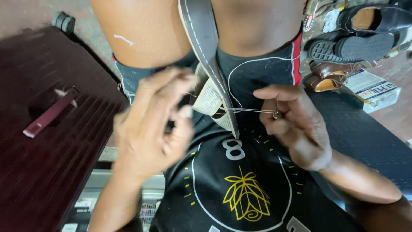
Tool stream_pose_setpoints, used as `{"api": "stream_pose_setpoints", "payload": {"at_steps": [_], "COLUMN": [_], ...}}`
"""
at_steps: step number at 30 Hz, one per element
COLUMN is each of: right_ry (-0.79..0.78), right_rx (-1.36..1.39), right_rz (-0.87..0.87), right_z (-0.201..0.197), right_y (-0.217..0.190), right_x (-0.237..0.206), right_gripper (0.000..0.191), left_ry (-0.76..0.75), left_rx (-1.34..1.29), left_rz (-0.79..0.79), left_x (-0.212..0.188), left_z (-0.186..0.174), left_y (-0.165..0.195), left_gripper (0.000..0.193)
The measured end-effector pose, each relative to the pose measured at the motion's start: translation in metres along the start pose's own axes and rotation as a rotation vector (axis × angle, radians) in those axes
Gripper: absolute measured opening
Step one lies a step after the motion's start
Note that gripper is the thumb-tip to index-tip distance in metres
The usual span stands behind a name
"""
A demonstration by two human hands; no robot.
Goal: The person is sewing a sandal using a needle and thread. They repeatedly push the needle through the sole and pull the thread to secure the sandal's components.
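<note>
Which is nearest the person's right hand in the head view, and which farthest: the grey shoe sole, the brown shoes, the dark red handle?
From the right hand:
1. Grey shoe sole, just to its left, between the knees.
2. Brown shoes, on the floor, upper right.
3. Dark red handle, far left on the dark case.

A shoe sole [206,47] stands clamped between the knees, centre. The left hand [150,124] is just left of it, the right hand [296,124] just right. Shoes [356,34] lie far right; a table [38,163] sits left.
</note>
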State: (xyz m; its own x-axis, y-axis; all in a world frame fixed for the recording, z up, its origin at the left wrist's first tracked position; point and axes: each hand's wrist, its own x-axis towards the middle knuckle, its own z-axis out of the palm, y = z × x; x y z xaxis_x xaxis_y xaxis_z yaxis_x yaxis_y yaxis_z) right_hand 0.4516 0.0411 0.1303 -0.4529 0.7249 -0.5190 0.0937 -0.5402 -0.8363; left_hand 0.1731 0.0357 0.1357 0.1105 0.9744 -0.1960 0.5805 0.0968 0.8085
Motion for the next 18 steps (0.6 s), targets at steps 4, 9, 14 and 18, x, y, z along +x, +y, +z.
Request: {"api": "stream_pose_setpoints", "payload": {"at_steps": [4,9,14,18], "right_ry": [-0.039,0.024,0.036,0.016], "right_rx": [-0.269,-0.365,-0.373,-0.3], "right_rz": [-0.061,-0.09,-0.08,-0.058], "right_z": [0.014,0.033,0.035,0.035], "right_y": [0.009,0.022,0.018,0.02], "right_x": [0.003,0.018,0.018,0.019], "right_gripper": [0.061,0.071,0.067,0.066], "left_ry": [-0.109,-0.081,-0.124,-0.12], "left_rx": [0.262,-0.38,-0.939,0.25], "left_rz": [0.149,-0.086,-0.344,0.213], "left_x": [-0.01,-0.022,-0.012,0.012], "left_z": [-0.008,-0.014,-0.012,-0.019], "left_y": [-0.021,-0.032,-0.029,-0.012], "left_gripper": [0.019,0.016,0.017,0.016]}}
